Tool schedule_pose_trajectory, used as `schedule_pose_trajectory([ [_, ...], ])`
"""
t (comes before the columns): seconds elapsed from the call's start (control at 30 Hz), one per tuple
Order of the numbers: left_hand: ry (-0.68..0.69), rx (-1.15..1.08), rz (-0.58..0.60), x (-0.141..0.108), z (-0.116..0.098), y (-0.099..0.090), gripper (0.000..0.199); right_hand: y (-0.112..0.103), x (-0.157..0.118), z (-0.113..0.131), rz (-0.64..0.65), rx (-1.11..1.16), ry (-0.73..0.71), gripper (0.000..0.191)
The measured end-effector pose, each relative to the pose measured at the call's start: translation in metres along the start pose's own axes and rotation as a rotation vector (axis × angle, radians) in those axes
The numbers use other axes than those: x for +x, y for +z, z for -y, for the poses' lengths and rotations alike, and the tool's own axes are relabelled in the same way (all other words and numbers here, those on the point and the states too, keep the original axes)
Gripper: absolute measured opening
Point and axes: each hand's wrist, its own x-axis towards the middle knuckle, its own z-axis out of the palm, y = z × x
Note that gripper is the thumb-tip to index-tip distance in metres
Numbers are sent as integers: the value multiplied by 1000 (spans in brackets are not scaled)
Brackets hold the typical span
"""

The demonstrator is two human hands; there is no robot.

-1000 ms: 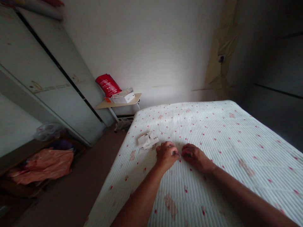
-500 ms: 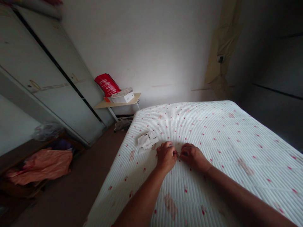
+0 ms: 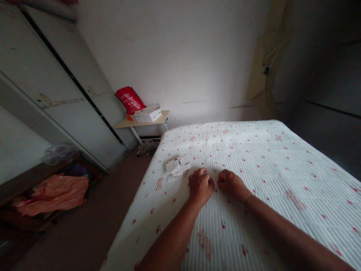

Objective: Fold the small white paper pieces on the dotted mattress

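Observation:
Over the middle of the bed, my left hand (image 3: 200, 183) is closed, thumb pressed against curled fingers. My right hand (image 3: 230, 182) is a short gap to its right, with its fingers curled in too. Whatever the fingers pinch is too small or hidden to make out. Beneath both lies a white ribbed bed cover (image 3: 262, 210) with small red dots and faint brown figures. Beyond my left hand are crumpled white printed papers (image 3: 178, 168). A thin dark curved strand (image 3: 194, 156) rests just past them.
A small table (image 3: 124, 122) at the bed's far left corner bears a red bag (image 3: 130, 100) and a white box (image 3: 149, 115). Grey cabinets (image 3: 81, 120) line the left wall. An orange cloth or bag (image 3: 56, 194) lies on a low wooden piece. A socket (image 3: 266, 70) is on the wall.
My right hand's fingers have curled tighter, and the gap between the hands looks slightly wider. The left hand keeps its closed shape. The whole view has shifted a little.

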Motion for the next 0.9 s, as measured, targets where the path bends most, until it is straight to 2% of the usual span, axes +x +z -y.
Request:
schedule_pose_trajectory([
  [0.13,5,7,-22,-1,0,1,2,-5,1,-13,43,166,-92,19],
  [0.23,1,8,-26,-1,0,2,3,-9,1,-19,50,279,-12,19],
  [0.4,0,2,-31,-1,1,3,2,0,0,-10,-47,138,20,4],
  [0.5,-3,-4,-25,-1,1,3,3,7,-2,-3,-96,51,26,6],
  [0.7,-40,-22,11,1,-1,-1,3,3,-2,6,-48,-14,62,3],
  [0.9,-55,-49,-23,0,0,-2,13,-1,1,5,-24,27,81,10],
])
